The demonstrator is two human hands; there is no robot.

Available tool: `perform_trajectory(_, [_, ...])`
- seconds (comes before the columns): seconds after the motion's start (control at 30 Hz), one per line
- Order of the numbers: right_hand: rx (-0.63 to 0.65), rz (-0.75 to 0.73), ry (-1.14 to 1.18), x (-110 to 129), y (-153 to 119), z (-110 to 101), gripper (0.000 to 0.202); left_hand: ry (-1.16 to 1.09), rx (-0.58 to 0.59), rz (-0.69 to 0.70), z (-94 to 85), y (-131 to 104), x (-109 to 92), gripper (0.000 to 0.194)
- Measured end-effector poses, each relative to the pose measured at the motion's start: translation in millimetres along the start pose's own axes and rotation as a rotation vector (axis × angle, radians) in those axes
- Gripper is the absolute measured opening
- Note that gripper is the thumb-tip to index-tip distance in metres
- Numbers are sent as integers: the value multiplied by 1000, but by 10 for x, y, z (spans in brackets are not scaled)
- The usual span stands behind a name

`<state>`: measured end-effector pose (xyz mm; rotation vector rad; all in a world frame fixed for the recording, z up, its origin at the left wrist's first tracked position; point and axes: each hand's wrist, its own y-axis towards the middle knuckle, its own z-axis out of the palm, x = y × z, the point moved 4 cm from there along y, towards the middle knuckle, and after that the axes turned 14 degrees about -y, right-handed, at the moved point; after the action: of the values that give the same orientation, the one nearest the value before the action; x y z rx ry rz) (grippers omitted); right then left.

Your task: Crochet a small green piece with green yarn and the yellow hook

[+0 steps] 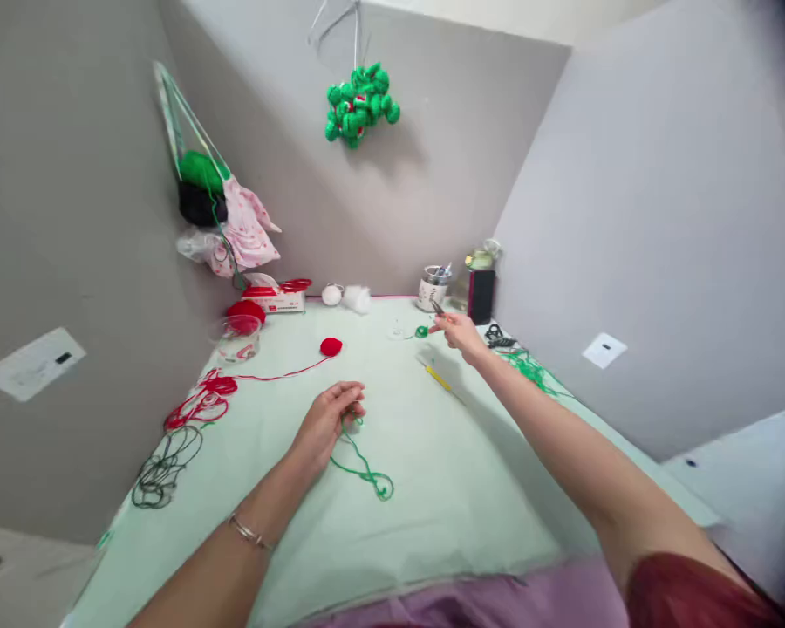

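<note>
My left hand (332, 420) is over the middle of the table, its fingers closed on a strand of green yarn (366, 475). The yarn's loose tail trails onto the cloth and ends in a small tangle. Farther away, my right hand (459, 335) reaches out, closed round small scissors (438, 309) whose dark tips point up and left; their handles are mostly hidden by the fingers. Just left of its fingertips lies a small green yarn coil (421, 331). A crochet hook with a yellow handle (438, 377) rests on the table between the hands.
Red yarn ball (331, 347), clear tub (241, 338) and loose red yarn (200, 403) lie left, with dark cord (163, 471) nearer. A pen jar (433, 290) and phone-like dark slab (481, 296) stand at the back. Green scraps (529, 370) line the right edge. Green crocheted cluster (359, 105) hangs above.
</note>
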<state>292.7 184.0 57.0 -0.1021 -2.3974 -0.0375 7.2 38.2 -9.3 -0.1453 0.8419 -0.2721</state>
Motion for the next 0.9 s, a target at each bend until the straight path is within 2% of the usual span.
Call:
perform_trajectory(0.13, [68,-75,-31,-86,-336,111,40,-76,-9,13,16,-21,-12,31])
perform_trajectory(0.27, [178,-208,-85,-68,-757,351,38,-205,-22,39,82,-51,-63,19])
perform_trajectory(0.37, [235,-294,-114,37,-1071,535,20,-298,-38,68,115,-66,-188,31])
perform_trajectory(0.5, [323,-396,-92,282,-1460,762,14,-409,-81,142,90,-55,-424,49])
perform_trajectory(0.6, [408,-450,-81,469,-1689,979,28,-458,-102,166,81,-42,-508,58])
perform_trajectory(0.67, [433,-470,-83,568,-1768,1126,44,-472,-112,159,91,-41,-511,57])
perform_trajectory(0.7, [426,-475,-81,607,-1777,1183,44,-475,-115,156,94,-42,-512,56])
perform_trajectory(0.8, [412,-477,-44,659,-1703,1240,9,-481,-132,183,44,-37,-589,53])
perform_trajectory(0.9, [404,-447,59,598,-1507,1074,13,-500,-190,301,-153,-6,-803,51])
